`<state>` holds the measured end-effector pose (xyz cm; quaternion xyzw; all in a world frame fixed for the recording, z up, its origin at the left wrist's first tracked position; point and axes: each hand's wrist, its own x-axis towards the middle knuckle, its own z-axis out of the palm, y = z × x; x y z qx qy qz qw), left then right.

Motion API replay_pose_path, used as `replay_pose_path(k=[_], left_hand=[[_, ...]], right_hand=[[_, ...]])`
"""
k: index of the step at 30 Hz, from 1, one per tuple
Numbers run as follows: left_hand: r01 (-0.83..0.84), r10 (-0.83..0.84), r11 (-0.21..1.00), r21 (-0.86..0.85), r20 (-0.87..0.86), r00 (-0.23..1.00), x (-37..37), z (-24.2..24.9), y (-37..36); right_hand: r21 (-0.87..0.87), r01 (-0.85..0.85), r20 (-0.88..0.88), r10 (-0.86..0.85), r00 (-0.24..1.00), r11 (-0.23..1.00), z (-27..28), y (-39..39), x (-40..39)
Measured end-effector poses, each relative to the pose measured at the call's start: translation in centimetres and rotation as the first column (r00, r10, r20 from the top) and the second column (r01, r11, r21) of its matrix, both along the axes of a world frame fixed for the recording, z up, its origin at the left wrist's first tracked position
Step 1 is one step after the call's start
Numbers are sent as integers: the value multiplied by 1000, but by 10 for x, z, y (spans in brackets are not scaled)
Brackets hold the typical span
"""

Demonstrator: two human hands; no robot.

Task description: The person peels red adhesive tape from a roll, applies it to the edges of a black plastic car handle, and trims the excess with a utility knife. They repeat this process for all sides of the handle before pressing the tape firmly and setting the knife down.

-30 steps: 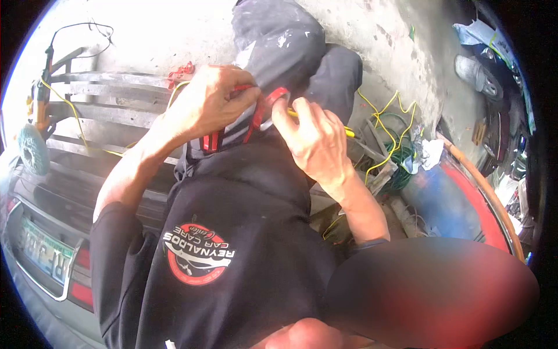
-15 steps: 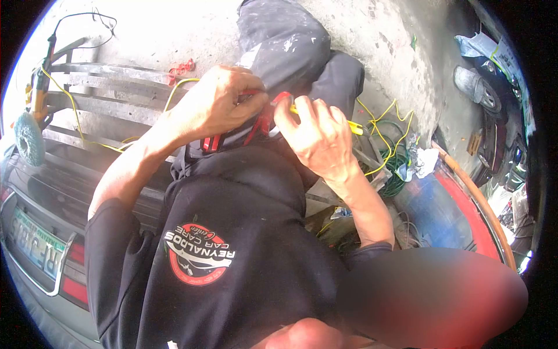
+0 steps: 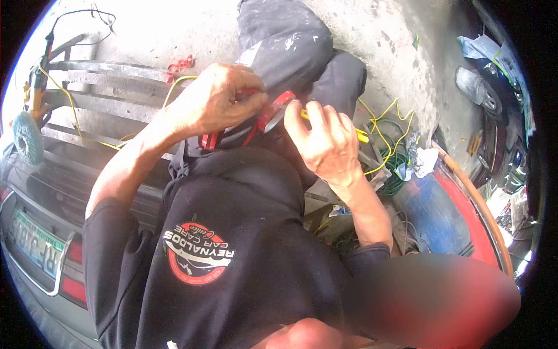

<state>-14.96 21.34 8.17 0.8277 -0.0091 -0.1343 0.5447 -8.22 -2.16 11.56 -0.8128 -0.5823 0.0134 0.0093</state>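
My left hand (image 3: 224, 96) pinches a dark piece with red strips (image 3: 285, 98) in front of my lap, thumb and fingers pressed together. More red strips show below that hand, over my dark trousers. My right hand (image 3: 326, 139) is closed round a yellow-handled knife (image 3: 362, 136), whose handle end sticks out to the right of the fingers. A silvery blade (image 3: 273, 120) lies against the red strips between the two hands. My fingers hide part of the handle and of the held piece.
To the left stands a slatted bench (image 3: 110, 87) with red scraps (image 3: 180, 68) on it. A polisher (image 3: 35, 113) with a fluffy pad and yellow cord leans there, beside a grey car (image 3: 43, 291). On the right are coiled green hose (image 3: 395, 168) and a blue-red container (image 3: 430, 209).
My right hand and the knife have shifted slightly right and down, and more of the silvery blade shows. The left hand stays almost still on the red-striped piece.
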Motion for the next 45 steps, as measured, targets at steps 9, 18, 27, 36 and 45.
replay_pose_path(k=[9, 18, 27, 36, 45], left_hand=[[33, -33, 999, -6, 34, 999, 1, -1, 3], [32, -29, 998, -49, 50, 998, 1, -6, 3], [35, -31, 998, -58, 64, 998, 1, -6, 4], [45, -40, 998, -52, 94, 995, 1, -10, 4], [-29, 32, 996, -84, 32, 999, -7, -3, 6]], right_hand=[[69, -57, -49, 60, 997, 996, -8, 10, 5], [69, -122, 11, 122, 992, 990, -13, 5, 6], [79, -152, 29, 150, 988, 985, -18, 4, 6], [21, -155, 42, 154, 987, 988, -13, 12, 4], [-45, -87, 89, 90, 992, 995, -9, -1, 19]])
